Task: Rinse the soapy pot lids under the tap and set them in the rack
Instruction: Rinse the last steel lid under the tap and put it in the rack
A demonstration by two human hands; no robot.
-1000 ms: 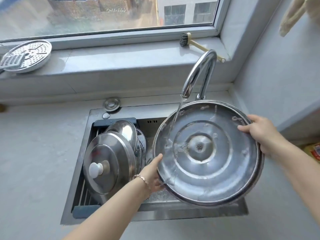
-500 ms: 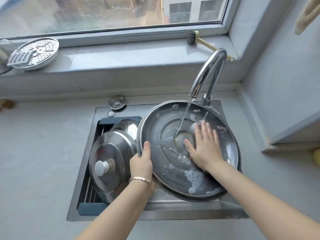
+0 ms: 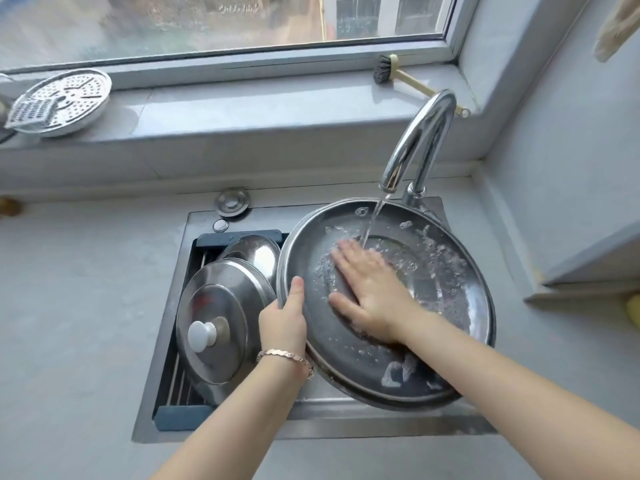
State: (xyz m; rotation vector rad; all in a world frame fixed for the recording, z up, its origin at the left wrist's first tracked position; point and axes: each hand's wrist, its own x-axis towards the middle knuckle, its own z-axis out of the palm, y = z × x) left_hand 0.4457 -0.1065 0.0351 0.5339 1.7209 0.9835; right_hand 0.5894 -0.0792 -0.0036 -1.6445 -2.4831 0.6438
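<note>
Nearest, two bare forearms reaching over the sink's front edge (image 3: pixel 346 431), a bracelet (image 3: pixel 287 356) on the left wrist.

Left hand (image 3: pixel 284 320) clamped on the near-left rim of the big lid (image 3: pixel 450 306), thumb on top over the edge, the other fingers hidden beneath. Right hand (image 3: pixel 370 292) laid flat inside the lid's hollow, fingers (image 3: pixel 349 258) stretched out and close together, thumb spread apart, palm pressed to the wet metal.

Lid held tilted over the right side of the sink, underside up, suds (image 3: pixel 394 372) pooled at the low near edge and foam dotted round the far rim. Water from the tap (image 3: pixel 422 140) landing just at the right fingertips.

Left of it, touching or nearly so, the rack (image 3: pixel 180 415) with a lid with a white knob (image 3: pixel 214 327) leaning in front and at least one more lid (image 3: pixel 256 252) behind.

Further back, a brush (image 3: pixel 388 72) and a perforated plate (image 3: pixel 62 98) on the windowsill.

Likely trouble: only one hand gripping a soapy, heavy rim, so a slip and a clatter into the sink or against the racked lids; foam left at the far rim if not turned under the stream; splash over the counter from the shallow dish.
</note>
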